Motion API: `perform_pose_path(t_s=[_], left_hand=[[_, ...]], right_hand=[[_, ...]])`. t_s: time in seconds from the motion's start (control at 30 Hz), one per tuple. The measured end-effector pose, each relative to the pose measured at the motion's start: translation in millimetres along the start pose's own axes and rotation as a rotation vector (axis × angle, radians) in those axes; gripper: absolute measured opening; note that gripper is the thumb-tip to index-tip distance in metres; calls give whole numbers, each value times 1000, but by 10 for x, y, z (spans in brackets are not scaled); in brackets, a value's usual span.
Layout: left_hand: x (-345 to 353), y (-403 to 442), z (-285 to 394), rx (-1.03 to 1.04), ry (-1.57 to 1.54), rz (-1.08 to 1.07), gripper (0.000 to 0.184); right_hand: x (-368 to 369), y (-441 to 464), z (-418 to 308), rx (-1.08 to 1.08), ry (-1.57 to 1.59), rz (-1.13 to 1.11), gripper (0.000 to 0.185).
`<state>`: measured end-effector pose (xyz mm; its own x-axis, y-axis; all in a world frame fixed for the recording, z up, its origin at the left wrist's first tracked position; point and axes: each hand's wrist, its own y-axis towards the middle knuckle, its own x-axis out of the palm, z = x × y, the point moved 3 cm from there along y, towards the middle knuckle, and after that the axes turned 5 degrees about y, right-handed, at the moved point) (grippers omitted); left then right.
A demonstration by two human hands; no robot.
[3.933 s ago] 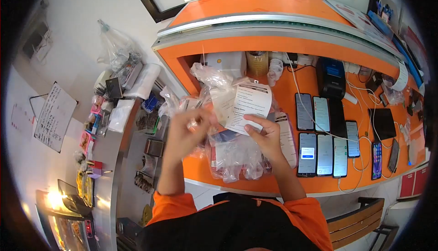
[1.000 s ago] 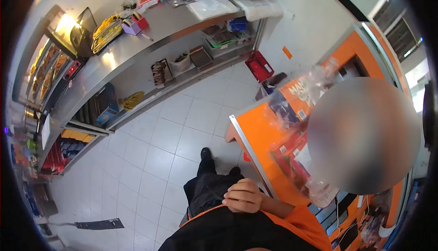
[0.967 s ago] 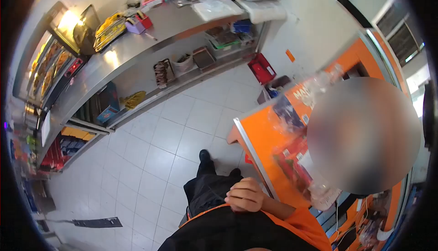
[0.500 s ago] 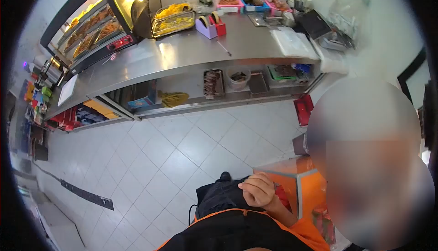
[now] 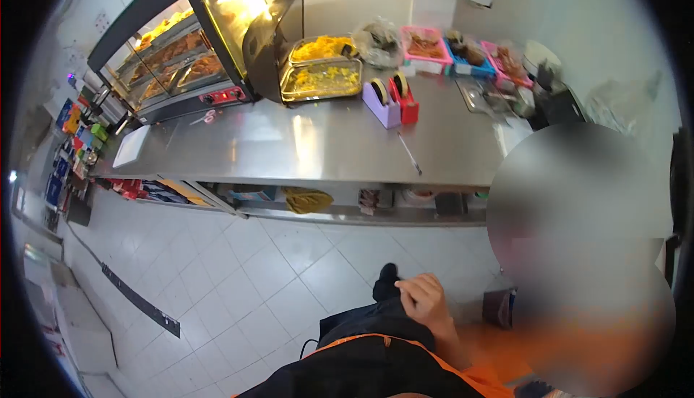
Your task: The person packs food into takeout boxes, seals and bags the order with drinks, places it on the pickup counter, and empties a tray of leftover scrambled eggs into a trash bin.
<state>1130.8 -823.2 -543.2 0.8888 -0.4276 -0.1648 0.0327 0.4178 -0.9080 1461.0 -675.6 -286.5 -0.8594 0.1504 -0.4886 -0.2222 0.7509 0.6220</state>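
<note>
My right hand (image 5: 425, 300) hangs in front of my body with its fingers curled in; nothing shows in it. It is nearest to my dark trousers and black apron (image 5: 332, 369) with orange edging. My left hand is out of view. Ahead stands a long steel counter (image 5: 260, 145). On it are a purple tape dispenser (image 5: 381, 109), a red tape dispenser (image 5: 407, 107) and a pen (image 5: 410, 153). Two metal trays of yellow food (image 5: 322, 80) sit behind, beside a lit food warmer (image 5: 173, 58).
Pink and blue baskets (image 5: 426, 45) of food line the wall. Scissors (image 5: 208, 117) and a white board (image 5: 131, 146) lie at the counter's left. A yellow-green cloth (image 5: 307, 200) hangs from the lower shelf. A dark bin (image 5: 499, 307) stands right, beside a blurred area. A dark strip (image 5: 141, 300) crosses the tiled floor (image 5: 231, 282).
The counter and its contents look closer and larger, with less of the lower shelf showing. My right hand stays curled and has shifted slightly right. My foot shows farther forward.
</note>
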Motion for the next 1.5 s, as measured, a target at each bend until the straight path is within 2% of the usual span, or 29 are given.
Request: perform_pose_path(t_s=[0.03, 0.13, 0.2, 0.27, 0.33, 0.43, 0.47, 0.53, 0.6, 0.63, 0.73, 0.77, 0.8, 0.83, 0.87, 0.9, 0.93, 0.97, 1.0, 1.03, 1.07, 1.1, 1.13, 1.2, 1.3, 1.4, 1.43, 1.47, 1.5], left_hand=[[-49, 15, 174, 4, -15, 10, 35], [-219, 82, 651, 26, -74, 43, 36], [-340, 101, 920, 50, -111, 52, 36], [-486, 90, 1125, 53, -167, 72, 37], [-642, 85, 1323, 55, -226, 56, 37], [-886, 113, 1584, 60, -300, -23, 38], [-980, 115, 1664, 63, -315, -69, 38], [-1162, 100, 1795, 65, -345, -202, 39], [-1360, 59, 1926, 75, -349, -399, 39], [-1462, 22, 2005, 83, -340, -514, 40], [-1863, -136, 2268, 129, -253, -910, 40], [-2058, -169, 2381, 162, -199, -1030, 41], [-2353, -125, 2531, 234, -88, -1032, 41], [-2722, -17, 2749, 325, 90, -928, 41], [-3085, 155, 3073, 465, 330, -755, 38], [-3364, 394, 3245, 354, 192, -563, 40], [-3512, 388, 3720, 390, 353, -321, 31], [-3587, 683, 3949, 341, 361, -173, 33], [-3568, 653, 4357, 465, 220, -50, 38], [-3503, 864, 4566, 639, -51, -23, 49], [-3446, 1001, 4793, 631, -220, -45, 55], [-3350, 1157, 4991, 574, -320, 11, 63], [-3226, 1157, 5192, 544, -428, 93, 64], [-3021, 1634, 5327, 772, -532, 112, 54], [-2922, 1961, 5193, 773, -558, 143, 45], [-2854, 1635, 5078, 728, -508, 178, 47], [-2869, 1413, 5057, 691, -547, 130, 47], [-2887, 1195, 5024, 654, -585, 86, 48], [-2862, 1065, 4962, 741, -684, 50, 47]], right_hand=[[17, 161, 238, 62, 49, -10, 7], [329, 556, 1107, 515, 514, 159, 6], [664, 884, 1719, 566, 521, 77, 11], [1154, 1177, 2426, 691, 850, 7, 12], [1518, 1673, 2895, 872, 948, 71, 15], [2064, 2469, 3498, 982, 1181, 242, 19], [2268, 2722, 3775, 1010, 1208, 309, 22], [2605, 3167, 4237, 1134, 1269, 435, 43], [2754, 3483, 4421, 1153, 1227, 597, 54], [2886, 3601, 4486, 1272, 1175, 696, 52], [2936, 3638, 4156, 1342, 980, 888, 46], [3026, 3556, 4216, 1303, 1041, 837, 41], [3039, 3493, 4076, 1304, 1060, 810, 39], [3096, 3383, 3994, 1368, 1118, 804, 39], [3109, 3320, 3785, 1427, 1113, 904, 27], [3163, 3159, 3719, 1379, 1164, 817, 22], [3170, 3063, 3533, 1373, 1236, 808, 20], [3218, 2932, 3426, 1329, 1210, 705, 21], [3253, 2851, 3226, 1369, 1177, 776, 17], [3269, 2794, 3025, 1349, 1340, 727, 12], [3341, 2631, 2957, 1441, 1361, 614, 9], [3279, 2615, 2733, 1399, 1461, 465, 19], [3198, 2541, 2609, 1490, 1439, 410, 23], [3037, 2408, 2502, 1665, 1383, 286, 34], [2670, 2216, 2767, 1571, 1116, 523, 34], [2233, 2137, 3266, 1311, 883, 594, 40], [2089, 2240, 3296, 1267, 766, 614, 41], [2015, 2299, 3349, 1326, 861, 490, 41], [1939, 2343, 3420, 1388, 953, 353, 41]])
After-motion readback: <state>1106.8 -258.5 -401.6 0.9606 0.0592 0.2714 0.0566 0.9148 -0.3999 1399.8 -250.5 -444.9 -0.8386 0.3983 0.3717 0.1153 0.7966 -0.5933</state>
